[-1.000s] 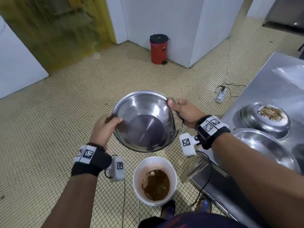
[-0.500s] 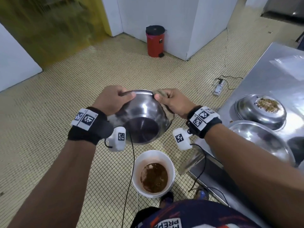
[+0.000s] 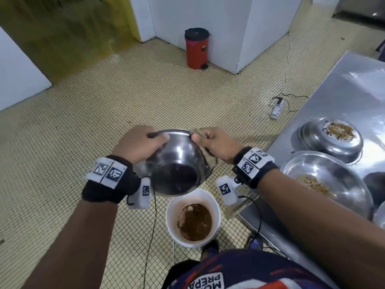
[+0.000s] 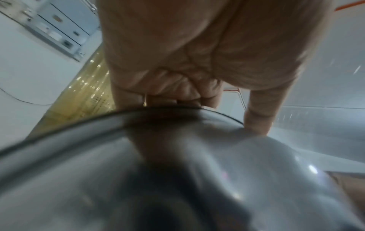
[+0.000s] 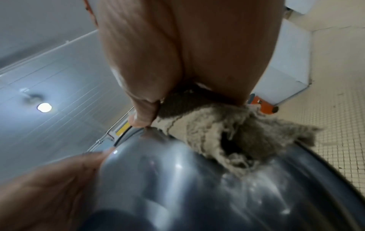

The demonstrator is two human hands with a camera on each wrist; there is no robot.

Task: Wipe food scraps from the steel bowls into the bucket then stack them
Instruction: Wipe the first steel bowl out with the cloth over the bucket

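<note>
I hold a steel bowl (image 3: 177, 161) in the air, tipped so its underside faces me, above a white bucket (image 3: 215, 202) holding brown scraps. My left hand (image 3: 138, 143) grips the bowl's far rim, thumb on the outer wall (image 4: 256, 125). My right hand (image 3: 214, 142) grips the rim on the right, with a frayed beige rag (image 5: 213, 125) pinched against the bowl (image 5: 197, 187). On the steel counter (image 3: 337, 97) lie an upturned bowl (image 3: 312, 138) with scraps on its base and a larger bowl (image 3: 333, 180) with scraps inside.
A red pedal bin (image 3: 196, 49) stands by the white wall across the tiled floor (image 3: 83, 122). A power strip (image 3: 277, 107) with cable lies on the floor near the counter. Cables hang from both wrist cameras beside the bucket. A foot (image 3: 210, 247) shows under the bucket.
The bowl has turned from open-side-up to tipped over, its underside now toward me. Both hands moved up and inward along the rim while holding it.
</note>
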